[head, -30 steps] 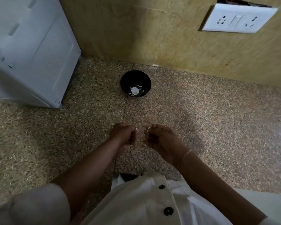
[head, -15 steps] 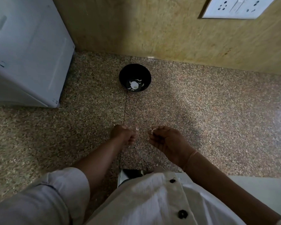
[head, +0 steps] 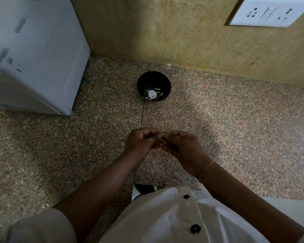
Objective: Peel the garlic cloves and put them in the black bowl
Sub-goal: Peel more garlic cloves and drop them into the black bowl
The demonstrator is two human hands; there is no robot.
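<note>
While my forearms reach forward over the speckled brown stone table (head: 235, 137), a big white appliance (head: 33, 58) stands at its far left against the yellowish wall (head: 165, 32). The grey marks on the appliance's side are too blurred to read. My white shirt (head: 165, 216), with two black buttons, fills the near edge of the view. A white switch-and-socket plate (head: 268, 12) sits high on the wall at the right and shows no lettering I can make out.

My left hand (head: 141, 143) and right hand (head: 181, 148) meet in front of me above the table, palms turned partly up and fingers curled inward. Their fingertips pinch the same garlic clove (head: 162, 140) between them. Only small pale bits of it show, so I cannot tell which way its long axis runs. A thin thread (head: 207, 168) circles my right wrist.

Well beyond my hands, near the wall, the black bowl (head: 154, 81) stands upright on the table, holding a pale peeled clove (head: 151, 93) and a few thin white slivers.
</note>
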